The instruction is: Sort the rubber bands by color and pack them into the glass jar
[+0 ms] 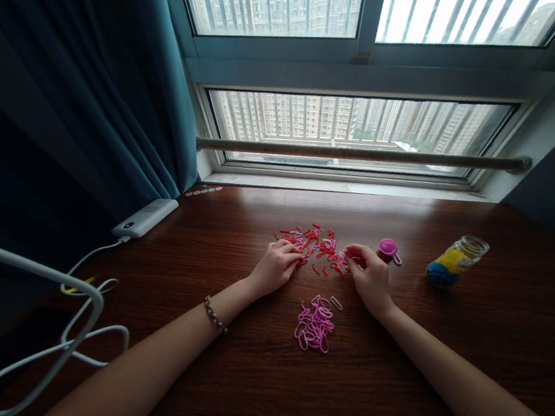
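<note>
A scattered pile of small red and pink loops (327, 246) lies between my hands on the brown table. My left hand (280, 263) rests at the pile's left edge, fingers bent and held together with their tips among the loops. At the right edge, my right hand (368, 272) has thumb and forefinger pinched together. Whatever either hand holds is too small or hidden to make out. Nearer to me is a separate heap of pink oval loops (315, 326), with one loop (336, 303) lying just off its upper right.
Beyond my right hand is a small container with a purple top (388, 247) and a ring. A tilted glass jar (456, 260) with blue contents and yellow on it is farther right. At left are a white power bank (146, 218) and white cables (89, 320). A window runs behind.
</note>
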{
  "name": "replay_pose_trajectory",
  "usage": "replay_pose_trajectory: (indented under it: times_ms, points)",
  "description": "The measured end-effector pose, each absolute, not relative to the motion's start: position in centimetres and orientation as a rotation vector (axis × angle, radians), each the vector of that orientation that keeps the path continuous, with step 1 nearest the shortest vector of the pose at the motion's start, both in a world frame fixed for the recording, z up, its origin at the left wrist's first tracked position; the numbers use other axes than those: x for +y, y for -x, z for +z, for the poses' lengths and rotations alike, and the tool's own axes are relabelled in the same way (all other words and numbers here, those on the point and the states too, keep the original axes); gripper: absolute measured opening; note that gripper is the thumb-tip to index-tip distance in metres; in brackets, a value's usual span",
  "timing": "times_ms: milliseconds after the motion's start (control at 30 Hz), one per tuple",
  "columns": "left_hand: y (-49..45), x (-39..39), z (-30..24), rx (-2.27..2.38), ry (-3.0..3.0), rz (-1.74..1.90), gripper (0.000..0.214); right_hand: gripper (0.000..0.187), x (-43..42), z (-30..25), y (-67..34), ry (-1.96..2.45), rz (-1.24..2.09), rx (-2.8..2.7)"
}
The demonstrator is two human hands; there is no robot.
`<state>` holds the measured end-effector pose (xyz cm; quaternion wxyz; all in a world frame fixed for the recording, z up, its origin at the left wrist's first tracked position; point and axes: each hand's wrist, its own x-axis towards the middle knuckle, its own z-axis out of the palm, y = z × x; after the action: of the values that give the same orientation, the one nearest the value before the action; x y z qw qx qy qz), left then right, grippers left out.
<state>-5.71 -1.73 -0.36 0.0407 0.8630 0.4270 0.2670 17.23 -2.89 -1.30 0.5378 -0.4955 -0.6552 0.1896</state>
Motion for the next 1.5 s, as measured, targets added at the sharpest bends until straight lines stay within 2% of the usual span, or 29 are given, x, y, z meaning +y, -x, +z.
replay_pose_trajectory:
  times_ms: [167,467,733,1033,1233,1500]
  points:
    - [5.7,-1.6,-0.4,1.325,-2.602,0.883,0.019,0.019,-3.0,-1.1,-17.3,1.165,0.486,-1.543]
    - [6.3,-1.1,-0.4,1.387,-2.335,1.108,0.005,0.019,-3.1,-1.1,-17.1,1.164,0.48,-1.574]
    - [6.3,-0.8,-0.6,1.469,-2.408,0.997,0.01,0.014,-3.6,-0.7,-16.9,1.102,0.442,-1.632]
    - [6.2,-0.6,-0.8,1.58,-2.338,0.872,0.004,0.011,-4.1,-0.5,-16.7,1.049,0.418,-1.721]
    - [6.2,-0.7,-0.9,1.611,-2.321,0.875,0.012,0.014,-4.4,-0.3,-16.3,1.026,0.577,-1.669]
    - [6.2,-0.7,-0.8,1.61,-2.315,0.862,0.006,0.017,-5.9,0.4,-15.4,0.811,0.832,-1.946]
